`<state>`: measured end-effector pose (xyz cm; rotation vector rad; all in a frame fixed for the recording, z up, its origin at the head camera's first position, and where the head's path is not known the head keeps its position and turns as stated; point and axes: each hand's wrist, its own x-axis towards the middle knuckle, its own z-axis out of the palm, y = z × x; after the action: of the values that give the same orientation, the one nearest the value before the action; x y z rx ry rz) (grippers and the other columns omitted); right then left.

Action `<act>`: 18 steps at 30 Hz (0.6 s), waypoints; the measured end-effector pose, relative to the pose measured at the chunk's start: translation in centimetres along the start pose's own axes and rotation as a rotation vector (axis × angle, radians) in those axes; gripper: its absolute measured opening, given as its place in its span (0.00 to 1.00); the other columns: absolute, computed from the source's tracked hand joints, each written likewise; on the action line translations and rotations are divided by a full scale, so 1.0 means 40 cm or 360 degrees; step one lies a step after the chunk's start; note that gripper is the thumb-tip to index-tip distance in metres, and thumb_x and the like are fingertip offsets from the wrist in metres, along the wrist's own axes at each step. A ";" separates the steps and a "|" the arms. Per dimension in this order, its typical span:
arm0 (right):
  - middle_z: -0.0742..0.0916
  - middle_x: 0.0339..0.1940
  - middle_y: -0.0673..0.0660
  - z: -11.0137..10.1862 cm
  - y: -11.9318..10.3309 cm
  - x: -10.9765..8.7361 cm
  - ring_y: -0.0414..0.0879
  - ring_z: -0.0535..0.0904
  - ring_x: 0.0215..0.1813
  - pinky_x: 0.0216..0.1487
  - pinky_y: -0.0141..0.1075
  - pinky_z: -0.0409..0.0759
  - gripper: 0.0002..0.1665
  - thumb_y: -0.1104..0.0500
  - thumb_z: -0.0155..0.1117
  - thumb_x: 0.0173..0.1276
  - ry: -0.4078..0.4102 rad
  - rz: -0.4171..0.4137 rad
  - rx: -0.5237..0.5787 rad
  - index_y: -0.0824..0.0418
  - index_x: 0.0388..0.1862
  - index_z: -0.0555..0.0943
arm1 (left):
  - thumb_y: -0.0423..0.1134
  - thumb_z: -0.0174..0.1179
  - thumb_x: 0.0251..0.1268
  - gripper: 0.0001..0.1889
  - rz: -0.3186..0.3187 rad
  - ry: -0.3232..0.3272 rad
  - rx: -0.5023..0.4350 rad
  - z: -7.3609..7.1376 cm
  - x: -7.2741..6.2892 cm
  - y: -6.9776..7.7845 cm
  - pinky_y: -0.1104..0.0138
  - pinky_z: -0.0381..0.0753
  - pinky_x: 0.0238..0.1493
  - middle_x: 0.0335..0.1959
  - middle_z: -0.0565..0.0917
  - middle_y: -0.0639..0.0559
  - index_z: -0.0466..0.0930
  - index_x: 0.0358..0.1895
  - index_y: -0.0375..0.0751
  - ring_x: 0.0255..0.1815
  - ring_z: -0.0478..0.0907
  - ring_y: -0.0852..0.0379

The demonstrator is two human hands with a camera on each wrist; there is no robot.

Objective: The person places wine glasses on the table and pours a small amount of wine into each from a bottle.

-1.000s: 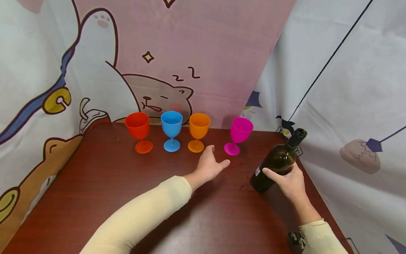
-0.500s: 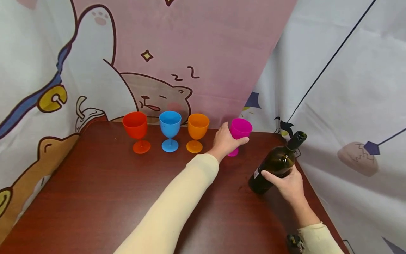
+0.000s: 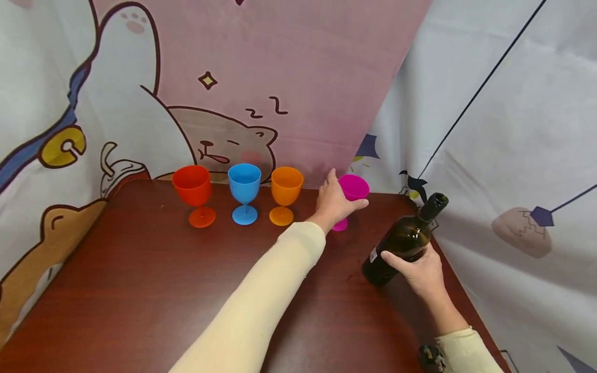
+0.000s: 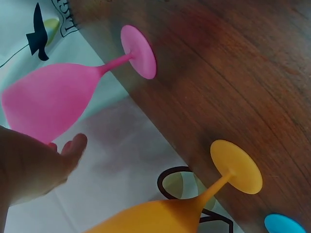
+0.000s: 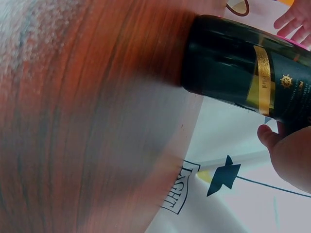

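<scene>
A pink goblet (image 3: 353, 187) stands upright at the back right of the table, its stem partly covered by my left hand (image 3: 333, 203) in the head view. That hand is spread at the bowl's left side, fingers reaching back and thumb across the near side. The left wrist view has the fingers (image 4: 74, 148) right by the pink bowl (image 4: 53, 99). My right hand (image 3: 423, 272) grips a dark green wine bottle (image 3: 402, 239) round its body, with the neck tilted right and away. A gold-banded label (image 5: 263, 80) shows in the right wrist view.
Left of the pink goblet stand an orange goblet (image 3: 286, 187), a blue goblet (image 3: 244, 185) and a red goblet (image 3: 193, 187) in a row. The brown table (image 3: 186, 290) ends at a printed cloth (image 3: 326, 93) behind and on both sides.
My left hand has moved right and back from in front of the orange goblet to the pink one. The right hand keeps holding the bottle, almost still. The head view has shifted slightly.
</scene>
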<state>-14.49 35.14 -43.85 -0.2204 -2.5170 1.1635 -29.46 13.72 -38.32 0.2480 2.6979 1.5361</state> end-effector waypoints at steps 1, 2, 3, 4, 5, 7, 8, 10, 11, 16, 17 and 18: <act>0.84 0.46 0.32 0.000 -0.001 -0.001 0.29 0.81 0.47 0.46 0.21 0.79 0.42 0.51 0.87 0.59 0.0005 -0.0003 -0.0003 0.55 0.69 0.77 | 0.60 0.80 0.55 0.64 0.0008 0.0005 0.0038 0.002 0.002 0.000 0.47 0.76 0.78 0.83 0.65 0.46 0.44 0.87 0.50 0.81 0.66 0.43; 0.84 0.46 0.32 -0.001 -0.002 -0.002 0.29 0.81 0.47 0.46 0.21 0.79 0.41 0.51 0.87 0.59 0.0012 -0.0006 -0.0002 0.55 0.69 0.77 | 0.61 0.80 0.54 0.65 0.0017 0.0008 0.0072 0.005 0.004 0.000 0.47 0.75 0.78 0.83 0.64 0.46 0.43 0.87 0.50 0.81 0.66 0.44; 0.84 0.46 0.32 -0.001 -0.002 -0.002 0.29 0.81 0.47 0.46 0.21 0.78 0.41 0.52 0.87 0.59 0.0018 -0.0010 -0.0001 0.55 0.68 0.77 | 0.62 0.80 0.54 0.66 0.0023 0.0010 0.0090 0.007 0.005 0.000 0.47 0.75 0.78 0.83 0.64 0.46 0.43 0.87 0.50 0.82 0.65 0.44; 0.84 0.46 0.32 0.000 -0.003 -0.002 0.29 0.81 0.47 0.47 0.21 0.78 0.41 0.52 0.87 0.59 0.0020 -0.0014 0.0002 0.55 0.68 0.77 | 0.62 0.80 0.53 0.66 0.0028 0.0010 0.0100 0.010 0.006 0.000 0.47 0.76 0.78 0.83 0.65 0.46 0.42 0.88 0.51 0.81 0.66 0.44; 0.84 0.46 0.32 0.000 -0.003 -0.002 0.29 0.81 0.47 0.47 0.21 0.78 0.41 0.52 0.87 0.59 0.0020 -0.0014 0.0005 0.55 0.68 0.77 | 0.62 0.80 0.53 0.67 0.0027 0.0010 0.0098 0.012 0.007 0.000 0.47 0.77 0.77 0.83 0.65 0.46 0.41 0.88 0.51 0.81 0.67 0.44; 0.85 0.47 0.33 0.002 -0.004 -0.002 0.30 0.81 0.48 0.47 0.21 0.79 0.41 0.52 0.86 0.59 0.0010 -0.0013 0.0017 0.55 0.69 0.76 | 0.61 0.81 0.52 0.68 0.0012 0.0023 0.0070 0.016 0.010 0.000 0.47 0.79 0.75 0.82 0.68 0.46 0.40 0.88 0.53 0.79 0.69 0.43; 0.85 0.47 0.34 0.003 -0.004 -0.001 0.30 0.81 0.48 0.47 0.21 0.79 0.41 0.52 0.86 0.60 0.0002 -0.0011 0.0023 0.56 0.69 0.76 | 0.59 0.82 0.52 0.67 0.0005 0.0037 0.0059 0.017 0.011 0.000 0.47 0.80 0.74 0.81 0.69 0.46 0.41 0.88 0.53 0.78 0.71 0.43; 0.85 0.48 0.35 0.005 -0.004 -0.002 0.30 0.81 0.48 0.47 0.21 0.79 0.42 0.51 0.86 0.60 -0.0008 -0.0001 0.0026 0.56 0.69 0.76 | 0.58 0.82 0.53 0.66 0.0010 0.0058 0.0074 0.018 0.013 0.000 0.48 0.80 0.74 0.80 0.70 0.46 0.43 0.87 0.52 0.77 0.72 0.44; 0.85 0.48 0.35 0.004 -0.004 -0.002 0.30 0.81 0.48 0.47 0.21 0.79 0.42 0.51 0.86 0.60 -0.0008 0.0002 0.0024 0.56 0.69 0.76 | 0.57 0.82 0.53 0.65 0.0023 0.0065 0.0093 0.018 0.014 0.000 0.49 0.80 0.74 0.79 0.70 0.46 0.45 0.87 0.51 0.77 0.72 0.44; 0.85 0.49 0.37 0.002 -0.004 -0.004 0.30 0.81 0.49 0.47 0.21 0.79 0.42 0.51 0.86 0.60 -0.0009 0.0012 0.0025 0.55 0.70 0.75 | 0.59 0.80 0.55 0.61 0.0109 0.0066 0.0236 0.015 0.014 -0.006 0.52 0.77 0.77 0.79 0.70 0.47 0.50 0.86 0.47 0.77 0.69 0.47; 0.85 0.49 0.37 0.002 -0.003 -0.004 0.30 0.81 0.49 0.47 0.21 0.80 0.43 0.51 0.86 0.60 -0.0009 0.0010 0.0027 0.55 0.71 0.75 | 0.60 0.80 0.54 0.62 0.0119 0.0062 0.0249 0.015 0.015 -0.007 0.52 0.77 0.77 0.79 0.70 0.47 0.50 0.86 0.47 0.77 0.69 0.47; 0.85 0.49 0.36 0.002 -0.003 -0.004 0.30 0.81 0.49 0.47 0.21 0.80 0.43 0.52 0.86 0.60 -0.0009 0.0012 0.0029 0.55 0.71 0.75 | 0.60 0.80 0.54 0.62 0.0124 0.0055 0.0253 0.015 0.015 -0.009 0.51 0.76 0.78 0.80 0.69 0.47 0.49 0.86 0.47 0.77 0.69 0.47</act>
<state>-14.38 34.98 -43.85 -0.2222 -2.5113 1.1908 -30.01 14.14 -38.89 0.3378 2.8733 1.3564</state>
